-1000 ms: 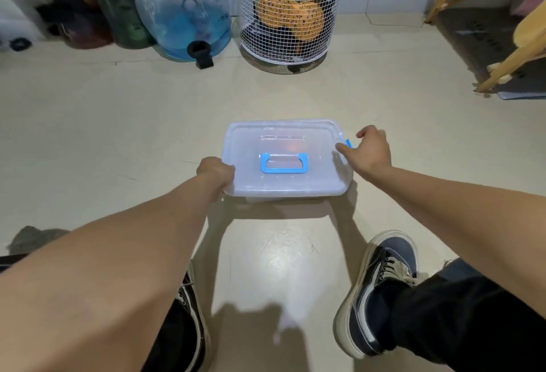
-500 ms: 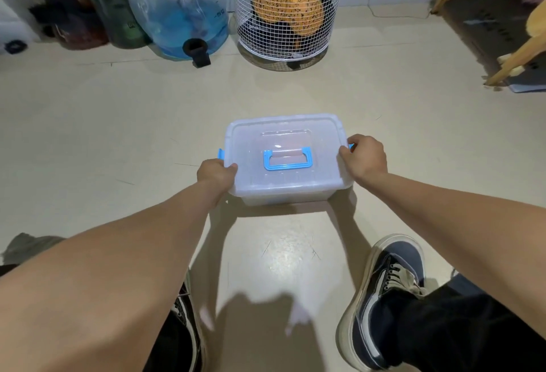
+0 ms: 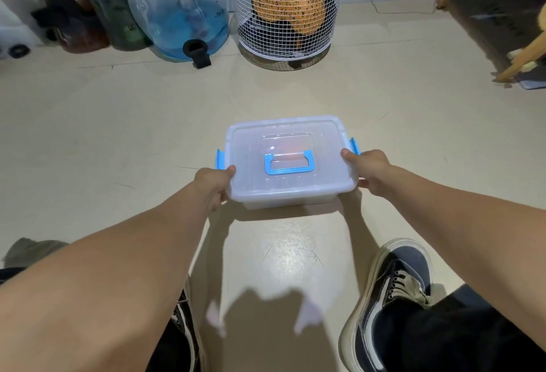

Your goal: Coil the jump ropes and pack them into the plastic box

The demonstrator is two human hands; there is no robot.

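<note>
Now the plastic box (image 3: 288, 161), with its lid on and a blue handle (image 3: 288, 163) on top, is in the middle of the frame over a pale glossy floor (image 3: 118, 135). The left hand (image 3: 213, 184) and the right hand (image 3: 367, 169) grasp its two near corners. Along the upper edge stand a blue water jug (image 3: 180, 14) and a white wire basket (image 3: 288, 8); a sneaker (image 3: 387, 295) is at lower right.

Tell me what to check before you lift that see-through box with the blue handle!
1. Left hand grips the clear plastic box: ok.
2. Right hand grips its other side: ok.
3. Lid sits flat on top: ok.
4. Blue side latches clipped shut: cannot tell.
5. Jump ropes inside: cannot tell, the lid is cloudy.
6. Dark canvas shoe clear of the box: ok.
</note>
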